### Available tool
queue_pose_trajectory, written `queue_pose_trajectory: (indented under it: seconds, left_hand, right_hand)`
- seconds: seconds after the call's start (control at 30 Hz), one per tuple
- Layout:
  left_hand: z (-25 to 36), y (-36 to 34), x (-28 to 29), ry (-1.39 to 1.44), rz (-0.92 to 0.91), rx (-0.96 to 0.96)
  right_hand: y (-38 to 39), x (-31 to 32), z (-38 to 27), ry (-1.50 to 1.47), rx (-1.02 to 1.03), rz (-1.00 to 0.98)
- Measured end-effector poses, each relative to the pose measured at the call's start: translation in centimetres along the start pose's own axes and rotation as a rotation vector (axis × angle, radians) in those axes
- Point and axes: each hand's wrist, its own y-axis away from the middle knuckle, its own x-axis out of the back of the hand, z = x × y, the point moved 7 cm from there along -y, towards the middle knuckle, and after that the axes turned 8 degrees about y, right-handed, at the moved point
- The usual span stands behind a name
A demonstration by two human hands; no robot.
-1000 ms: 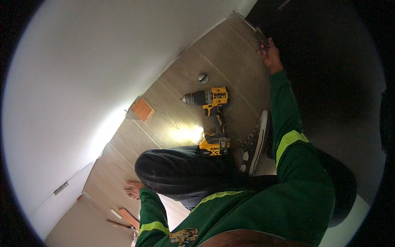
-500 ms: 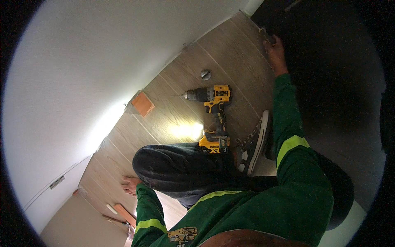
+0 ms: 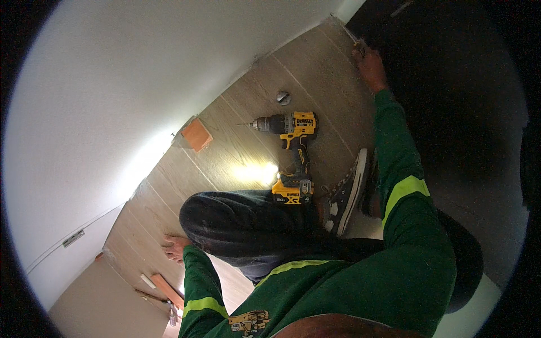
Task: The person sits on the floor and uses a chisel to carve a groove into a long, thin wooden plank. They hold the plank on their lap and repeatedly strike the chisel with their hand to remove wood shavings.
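The right hand [image 3: 371,63] pinched a thin tool [image 3: 354,38] at the floor's [image 3: 236,152] far edge by the dark door, while the left hand [image 3: 176,248] lay spread flat on the near boards, the yellow drill [image 3: 290,147] lying between them.

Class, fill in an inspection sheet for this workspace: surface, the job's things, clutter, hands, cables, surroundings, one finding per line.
Surface: wood-look plank floor, with a bright glare patch beside the drill.
Job's things: right hand reaches out to the dark edge at the top, pinching a small thin object; its kind cannot be told.
Clutter: yellow and black cordless drill lying on its side; small round metal piece; orange square block; bits of wood near the left hand.
Hands: left hand flat on the floor, holding nothing.
Cables: nothing seen.
Surroundings: white wall; the person sits on the floor, a sneaker showing.
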Motion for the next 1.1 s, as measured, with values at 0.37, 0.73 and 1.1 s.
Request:
queue_pose_trajectory:
  seconds: [0.37,0.73,1.1]
  left_hand:
    - [-0.1,-0.1,0.2,0.015,0.098,-0.029]
    - [-0.1,-0.2,0.4,-0.007,-0.037,-0.005]
    - [-0.8,-1.0,-0.8,0.01,0.008,-0.013]
  right_hand:
    - [-1.3,0.8,-2.2,0.154,0.084,0.098]
    - [-3.8,0.4,-1.0,-0.086,-0.038,-0.252]
    - [-5.7,-2.7,1.3,0.222,0.165,-0.023]
